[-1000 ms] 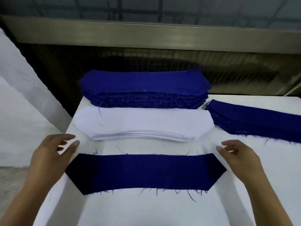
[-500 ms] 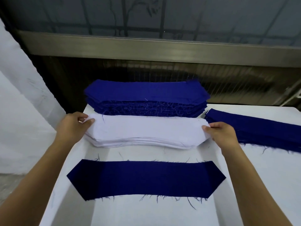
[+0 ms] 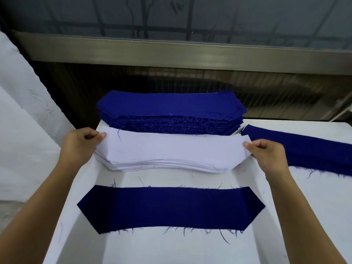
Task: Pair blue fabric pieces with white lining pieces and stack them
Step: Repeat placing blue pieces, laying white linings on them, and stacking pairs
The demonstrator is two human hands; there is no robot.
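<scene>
The left hand [image 3: 80, 143] and right hand [image 3: 266, 153] each pinch one end of the top white lining piece [image 3: 175, 147], stretched between them over the white stack [image 3: 162, 165]. It is long, pale and pointed at both ends. A single blue piece [image 3: 171, 208] lies flat on the table [image 3: 181, 248], nearer the person, with frayed edges.

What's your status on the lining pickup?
Left hand, right hand pinching top white lining piece by its ends. Single blue piece flat, waiting. Nothing in the way.
</scene>
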